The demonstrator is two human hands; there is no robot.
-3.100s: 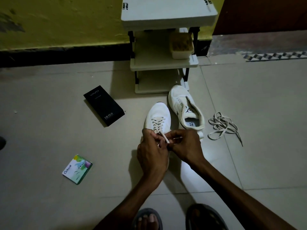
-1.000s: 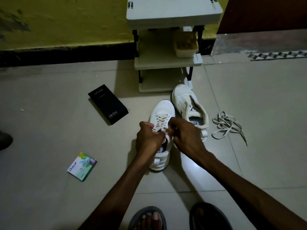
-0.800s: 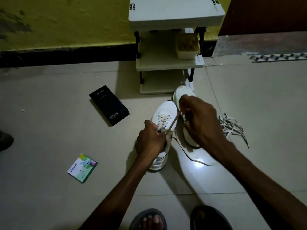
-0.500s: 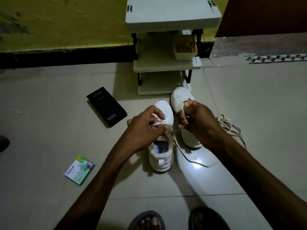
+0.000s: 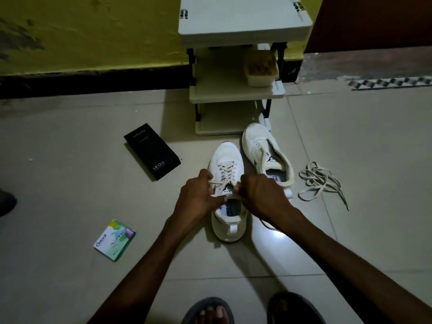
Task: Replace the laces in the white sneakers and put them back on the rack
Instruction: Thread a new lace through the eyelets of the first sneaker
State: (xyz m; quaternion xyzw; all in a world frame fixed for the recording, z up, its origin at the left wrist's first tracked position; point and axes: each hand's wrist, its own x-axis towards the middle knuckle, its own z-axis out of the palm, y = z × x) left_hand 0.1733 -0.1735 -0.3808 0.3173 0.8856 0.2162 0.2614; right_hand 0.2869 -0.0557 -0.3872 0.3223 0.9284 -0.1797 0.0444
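Observation:
A white sneaker (image 5: 228,230) stands on the floor tiles, toe toward the rack, with a pale lace (image 5: 227,170) crossed through its lower eyelets. My left hand (image 5: 198,197) pinches one lace end at the sneaker's left side. On the other side my right hand (image 5: 259,195) pinches the other end. Just right of it sits the second white sneaker (image 5: 259,146), unlaced, with its tongue open. A loose lace (image 5: 319,181) is heaped on the tiles further right. The white shoe rack (image 5: 236,94) stands against the wall behind the sneakers.
A tan-lidded box (image 5: 260,66) sits on the rack's middle shelf. A black phone box (image 5: 152,152) lies left of the sneakers and a small green packet (image 5: 114,239) nearer left. My sandalled feet (image 5: 210,312) show at the bottom edge. A dark object (image 5: 5,202) is at the left edge.
My right hand pulled a lace end up and to the right, then came back. Both hands now sit lower, at the sneaker's upper eyelets, each holding a lace end.

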